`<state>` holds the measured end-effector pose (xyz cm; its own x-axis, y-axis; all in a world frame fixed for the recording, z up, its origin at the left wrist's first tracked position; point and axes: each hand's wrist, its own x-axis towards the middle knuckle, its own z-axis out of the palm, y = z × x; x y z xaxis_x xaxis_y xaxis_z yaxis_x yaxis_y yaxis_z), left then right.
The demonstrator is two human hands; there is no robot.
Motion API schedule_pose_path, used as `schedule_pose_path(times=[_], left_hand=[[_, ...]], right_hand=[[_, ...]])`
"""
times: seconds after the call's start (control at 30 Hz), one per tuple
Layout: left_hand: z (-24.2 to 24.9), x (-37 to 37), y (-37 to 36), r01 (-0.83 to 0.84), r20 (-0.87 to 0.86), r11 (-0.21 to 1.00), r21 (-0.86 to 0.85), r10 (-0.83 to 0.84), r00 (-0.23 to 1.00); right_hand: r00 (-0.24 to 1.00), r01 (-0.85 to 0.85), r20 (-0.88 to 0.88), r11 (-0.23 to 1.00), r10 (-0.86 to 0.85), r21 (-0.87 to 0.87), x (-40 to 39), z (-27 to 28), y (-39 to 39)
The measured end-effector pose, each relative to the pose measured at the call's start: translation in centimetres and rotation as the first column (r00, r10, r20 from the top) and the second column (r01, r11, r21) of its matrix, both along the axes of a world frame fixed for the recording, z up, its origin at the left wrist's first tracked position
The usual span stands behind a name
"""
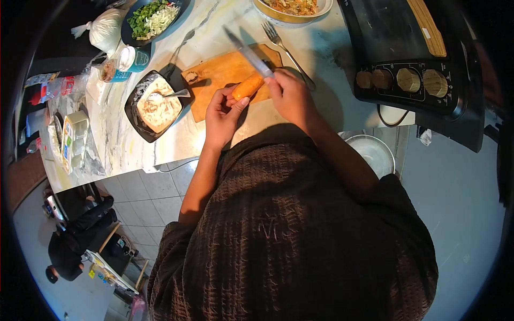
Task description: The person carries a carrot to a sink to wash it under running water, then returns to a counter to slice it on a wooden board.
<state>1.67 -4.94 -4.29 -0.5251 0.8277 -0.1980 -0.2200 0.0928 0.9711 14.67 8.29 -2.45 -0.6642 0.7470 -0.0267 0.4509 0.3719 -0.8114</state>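
My left hand (pixel 225 115) is closed around the lower end of an orange sausage-like piece (pixel 248 87), above the front edge of a wooden cutting board (pixel 219 69). In my right hand (pixel 289 96) is a knife (pixel 249 53), its blade pointing up and to the left, beside the upper end of the orange piece. A fork (pixel 289 53) lies just right of the board. Left of the board stands a black square bowl (pixel 134 113) with a creamy white mixture (pixel 160 109) and a spoon (pixel 174 94) in it.
A dark plate of chopped greens (pixel 144 21), a tied plastic bag (pixel 106 31) and jars are at the back left. A pan of food (pixel 294 6) stands at the back. An oven (pixel 412 64) is on the right. Another person (pixel 69 251) is at the lower left.
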Motion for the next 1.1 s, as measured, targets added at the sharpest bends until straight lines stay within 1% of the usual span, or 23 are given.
schedule_pose_path(times=[0.03,0.1,0.17,0.23,0.3,0.37,0.43,0.5,0.53,0.6,0.63,0.7,0.73,0.77,0.8,0.83,0.87,0.9,0.97,1.0,1.03,1.1], left_hand=[[-0.4,-0.2,-0.1,0.004,-0.015,0.999,-0.034,-0.005,1.000],[-0.7,-0.3,-0.1,0.010,-0.027,0.998,-0.067,-0.012,1.000],[-0.3,-0.3,0.0,-0.007,0.042,0.999,-0.045,0.009,0.999],[-0.4,-0.2,0.0,-0.008,0.045,1.000,-0.027,0.009,0.999],[-0.7,-0.4,0.1,-0.008,0.043,1.000,-0.004,0.008,0.999],[-1.2,-0.5,0.0,-0.007,0.096,1.000,-0.003,0.007,0.995],[-0.4,-0.4,0.3,-0.009,0.121,1.000,0.000,0.009,0.993],[-0.2,-0.4,0.3,-0.010,0.141,1.000,0.000,0.010,0.990],[-0.4,-0.5,0.2,0.006,0.127,1.000,-0.013,-0.004,0.992],[-0.1,-0.6,0.3,0.024,0.110,1.000,-0.020,-0.022,0.994],[0.3,-0.5,0.3,0.035,0.075,0.999,-0.037,-0.032,0.997],[0.6,-0.4,0.3,0.040,0.040,0.998,-0.055,-0.038,0.998],[0.4,-0.3,0.2,0.046,0.019,0.998,-0.050,-0.045,0.999],[0.3,-0.3,0.1,0.053,-0.002,0.997,-0.047,-0.053,0.999],[0.2,-0.3,0.0,0.054,-0.005,0.997,-0.047,-0.054,0.999],[0.1,-0.2,0.1,0.046,0.018,0.999,-0.012,-0.046,0.999],[0.0,-0.1,0.2,0.037,0.042,0.999,0.025,-0.038,0.998],[-0.1,-0.2,0.3,0.036,0.041,0.999,0.027,-0.037,0.998],[-0.2,-0.5,0.1,0.056,0.039,0.998,-0.006,-0.055,0.998],[-0.3,-0.4,0.1,0.047,0.040,0.999,-0.005,-0.047,0.998],[-0.4,-0.4,0.2,0.031,0.022,0.999,-0.022,-0.030,0.999],[-0.3,-0.2,0.3,0.011,0.004,0.999,-0.036,-0.011,1.000]], right_hand=[[1.000,0.001,-0.001,1.000,-0.001,-0.001,-0.1,0.1,-0.6],[0.988,-0.015,-0.143,0.959,0.058,0.284,-0.3,0.0,-2.1],[0.991,-0.018,-0.125,0.968,0.051,0.250,-0.2,-0.1,-1.8],[0.999,0.036,0.008,0.999,-0.036,0.006,-0.1,-0.2,-0.3],[1.000,0.016,0.016,1.000,-0.017,0.019,-0.2,-0.2,-0.5],[0.993,-0.009,-0.115,0.973,0.036,0.231,-0.3,-0.2,-1.9],[0.993,-0.008,-0.112,0.976,0.033,0.218,-0.3,-0.5,-1.5],[0.999,0.048,-0.028,0.998,-0.047,0.029,-0.3,-0.8,-0.3],[0.998,0.049,-0.030,0.998,-0.048,0.029,-0.3,-0.9,-0.4],[0.994,-0.020,-0.104,0.988,0.036,0.150,-0.4,-0.7,-0.7],[0.994,-0.020,-0.104,0.988,0.036,0.154,-0.5,-0.5,-1.0],[1.000,0.002,-0.027,0.984,0.003,0.179,-0.4,0.0,-1.7],[0.998,0.033,-0.060,0.982,-0.022,0.185,-0.6,-0.4,-1.1],[0.998,0.032,-0.063,0.982,-0.021,0.184,-0.7,-0.5,-0.6],[1.000,0.021,-0.013,0.991,-0.019,0.136,-0.7,-0.4,-0.1],[0.999,0.011,0.036,0.996,-0.015,0.088,-0.7,-0.2,0.2],[0.992,-0.008,-0.121,0.991,0.024,0.130,-0.9,-0.9,-0.1],[0.992,-0.010,-0.121,0.991,0.026,0.132,-0.9,-0.5,-0.4],[0.996,-0.083,-0.012,0.983,0.086,0.163,-0.6,0.4,-1.2],[0.998,-0.055,0.006,0.987,0.055,0.151,-0.6,0.2,-1.0],[0.998,-0.064,0.007,0.986,0.064,0.152,-0.8,0.1,-0.6],[0.999,0.015,0.040,0.994,-0.019,0.111,-1.3,0.1,0.1]])
